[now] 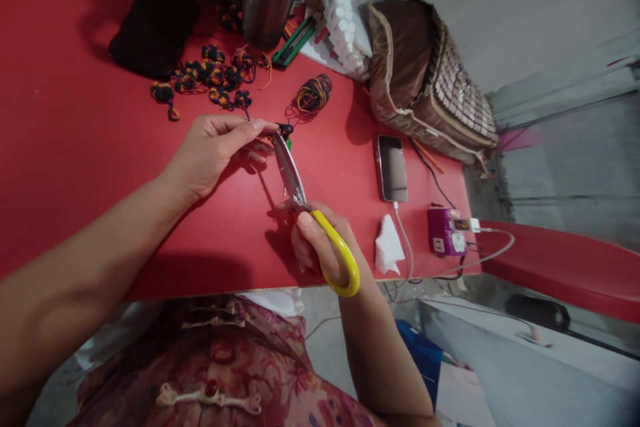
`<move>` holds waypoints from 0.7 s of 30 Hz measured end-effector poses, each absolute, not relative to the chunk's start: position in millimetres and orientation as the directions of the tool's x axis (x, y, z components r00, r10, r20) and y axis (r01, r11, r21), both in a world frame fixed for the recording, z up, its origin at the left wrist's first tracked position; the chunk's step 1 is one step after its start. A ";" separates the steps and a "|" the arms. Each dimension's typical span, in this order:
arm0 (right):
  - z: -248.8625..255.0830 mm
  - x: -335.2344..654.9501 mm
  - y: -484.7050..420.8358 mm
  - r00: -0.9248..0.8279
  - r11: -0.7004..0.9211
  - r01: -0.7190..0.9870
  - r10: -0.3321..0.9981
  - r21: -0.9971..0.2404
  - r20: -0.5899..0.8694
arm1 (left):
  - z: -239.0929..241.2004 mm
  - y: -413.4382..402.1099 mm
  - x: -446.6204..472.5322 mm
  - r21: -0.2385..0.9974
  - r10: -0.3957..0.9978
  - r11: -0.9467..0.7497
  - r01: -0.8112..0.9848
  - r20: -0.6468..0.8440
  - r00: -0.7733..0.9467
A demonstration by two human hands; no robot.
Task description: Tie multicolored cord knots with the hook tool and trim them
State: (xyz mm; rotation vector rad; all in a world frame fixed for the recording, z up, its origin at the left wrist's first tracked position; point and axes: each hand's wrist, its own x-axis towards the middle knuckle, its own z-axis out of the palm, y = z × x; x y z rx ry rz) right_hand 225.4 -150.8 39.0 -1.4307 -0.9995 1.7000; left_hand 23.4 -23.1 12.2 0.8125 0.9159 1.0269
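**Fingertips [255, 127] of left hand [210, 150] pinch small multicoloured crocheted yarn piece [286, 129], scissor tips right at it**

Left thumb and forefinger are closed narrow on the yarn piece and hold it just above the red tabletop [75, 113], mid-table. The piece sticks out to the right of the fingertips.

Right hand [320, 247] grips the yellow-handled steel scissors [295, 187], thumb through the yellow loop and the other fingers wrapped under it. Blades look nearly shut. I can't tell whether any strand sits between them.

Key relation: the scissors' long axis runs from the handle at near right to the tips at far left. The tips meet the yarn piece on its near side, just right of the left fingertips. Left hand is on the piece; right hand is well back, with only the blades reaching it.

Far of the piece:
- loose skein of multicoloured yarn [313, 93], near it
- heap of similar crocheted bits [215, 77], to the left

Right of the scissors:
- dark smartphone [391, 167], lying apart on its cable
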 end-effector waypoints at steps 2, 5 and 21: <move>39.3 225.7 -151.2 -0.152 -0.467 -0.035 0.876 -0.884 -0.457 | 10.4 -23.0 23.4 0.884 0.945 0.298 -0.360 -0.218 0.245; 40.0 225.6 -151.3 -0.156 -0.465 -0.043 0.877 -0.884 -0.454 | 8.4 -22.9 23.6 0.889 0.948 0.281 -0.362 -0.200 0.247; 37.0 223.4 -151.9 -0.147 -0.461 -0.050 0.881 -0.886 -0.450 | 11.9 -22.2 27.5 0.848 0.935 0.340 -0.407 -0.257 0.246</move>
